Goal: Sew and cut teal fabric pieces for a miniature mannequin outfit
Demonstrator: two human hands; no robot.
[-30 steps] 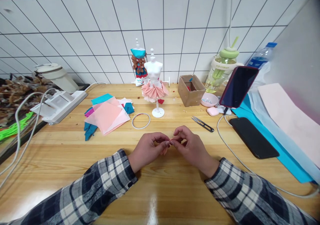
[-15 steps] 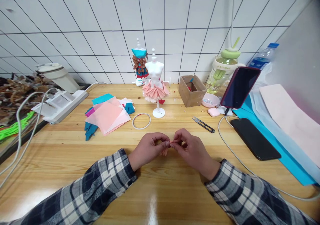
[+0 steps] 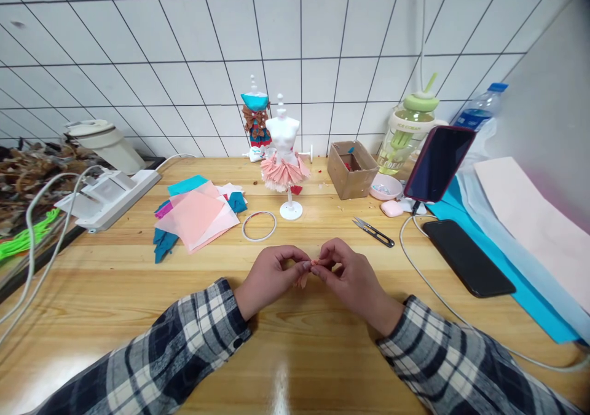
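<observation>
Over the wooden table (image 3: 286,353), pinching a pink scrap (image 3: 302,281) up top, left hand (image 3: 270,278) meeting right hand (image 3: 357,281), dangling it nearer the left!

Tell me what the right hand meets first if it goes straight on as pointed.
Most likely the left hand, whose fingertips lie just ahead of the right hand's, at the small pink piece they pinch; exact depth is unclear.

"ICE" is legible on the pale band (image 3: 409,126) of the green-lidded bottle (image 3: 391,155), its other lettering unclear.
</observation>
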